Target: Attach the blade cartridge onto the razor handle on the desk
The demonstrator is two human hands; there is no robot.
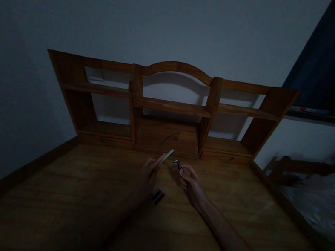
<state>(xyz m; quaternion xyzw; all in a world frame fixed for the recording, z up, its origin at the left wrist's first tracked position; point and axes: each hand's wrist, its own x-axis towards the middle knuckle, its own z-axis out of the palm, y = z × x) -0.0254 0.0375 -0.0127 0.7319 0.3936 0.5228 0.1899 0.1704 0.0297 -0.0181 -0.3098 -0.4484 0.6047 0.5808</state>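
My left hand point(149, 173) is closed on a flat, pale strip-like object point(167, 156), which points up and to the right. Its exact kind is too dim to make out. Between the thumb and fingers of my right hand point(189, 181) is a small dark tool with a shiny, bent metal head point(176, 161). The head points left toward the pale strip, and a small gap separates the two. Two small black oblong pieces point(158, 197) lie side by side on the tabletop, just right of my left wrist.
The wooden desk point(209, 236) carries a shelf unit point(172, 107) along its back edge, against a pale wall. A thin dark cord or line point(169, 138) shows against the shelf's middle panel. Right of the desk are a crumpled light cover point(328, 206) and a dark curtain point(330, 63).
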